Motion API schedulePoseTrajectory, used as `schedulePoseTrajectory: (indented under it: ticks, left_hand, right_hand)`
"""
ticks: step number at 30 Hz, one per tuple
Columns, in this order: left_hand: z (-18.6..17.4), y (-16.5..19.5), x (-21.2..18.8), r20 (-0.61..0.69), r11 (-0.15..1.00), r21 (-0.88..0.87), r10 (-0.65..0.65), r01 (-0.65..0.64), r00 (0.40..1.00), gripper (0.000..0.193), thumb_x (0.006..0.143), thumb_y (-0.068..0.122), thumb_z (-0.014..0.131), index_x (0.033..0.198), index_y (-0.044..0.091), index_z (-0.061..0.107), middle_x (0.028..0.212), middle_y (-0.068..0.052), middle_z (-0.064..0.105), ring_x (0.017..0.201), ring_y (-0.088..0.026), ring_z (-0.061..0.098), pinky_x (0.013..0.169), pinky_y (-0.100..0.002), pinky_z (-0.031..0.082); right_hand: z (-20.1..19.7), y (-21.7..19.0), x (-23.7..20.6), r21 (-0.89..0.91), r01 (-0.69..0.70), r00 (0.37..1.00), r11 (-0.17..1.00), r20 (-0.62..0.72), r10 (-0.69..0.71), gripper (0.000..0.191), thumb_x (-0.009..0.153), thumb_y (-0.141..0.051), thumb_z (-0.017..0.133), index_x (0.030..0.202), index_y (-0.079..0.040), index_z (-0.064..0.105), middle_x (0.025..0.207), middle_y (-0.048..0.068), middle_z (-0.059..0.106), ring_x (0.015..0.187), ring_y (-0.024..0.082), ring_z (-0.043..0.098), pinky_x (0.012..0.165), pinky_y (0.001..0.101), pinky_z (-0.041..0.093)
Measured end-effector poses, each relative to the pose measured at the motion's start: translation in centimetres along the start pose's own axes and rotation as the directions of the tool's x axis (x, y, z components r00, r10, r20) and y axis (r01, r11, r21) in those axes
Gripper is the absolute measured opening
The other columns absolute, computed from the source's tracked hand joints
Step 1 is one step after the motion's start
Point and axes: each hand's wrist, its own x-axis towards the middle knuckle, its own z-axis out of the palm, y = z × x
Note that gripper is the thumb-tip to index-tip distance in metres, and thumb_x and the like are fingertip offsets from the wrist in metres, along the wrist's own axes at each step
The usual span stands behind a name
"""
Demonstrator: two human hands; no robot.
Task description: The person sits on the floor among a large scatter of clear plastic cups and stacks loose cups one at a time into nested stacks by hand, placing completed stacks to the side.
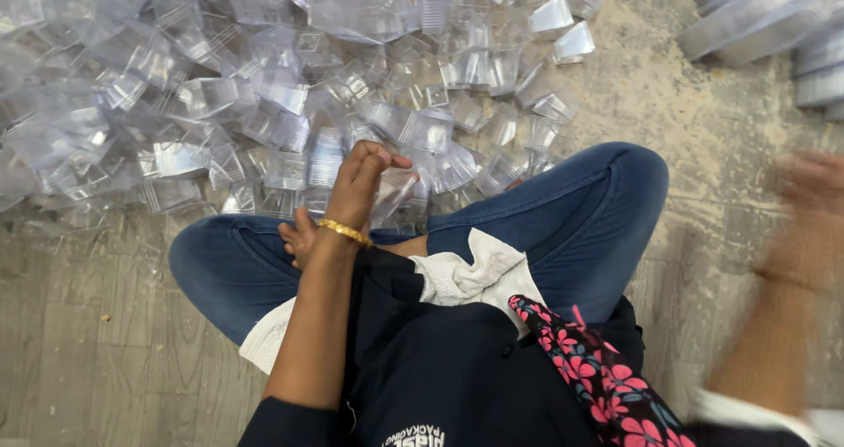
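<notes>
My left hand [362, 183] pinches one clear cup [393, 192] at the pile's [220, 87] near edge; blurred right hand [813, 201], grip indeterminable.

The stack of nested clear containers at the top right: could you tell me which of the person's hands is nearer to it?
The right hand. Motion-blurred, it hangs just below the stack. The left hand grips a clear cup far to the stack's left.
</notes>
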Motion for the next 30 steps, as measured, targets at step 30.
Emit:
schedulePoseTrajectory:
  ticks: [30]
  left_hand:
    - [2.6,-1.4,-0.1,0.093,0.977,0.161,0.125,-0.139,0.988,0.046,0.106,0.042,0.059,0.136,0.007,0.057,0.13,-0.02,0.061,0.111,-0.029,0.066,0.089,-0.04,0.055]
  right_hand:
    - [11.9,-23.3,-3.0,0.793,-0.349,0.749,0.499,0.556,-0.36,0.022,0.098,-0.01,0.067,0.12,-0.006,0.07,0.114,0.007,0.075,0.102,0.015,0.071,0.089,0.0272,0.057]
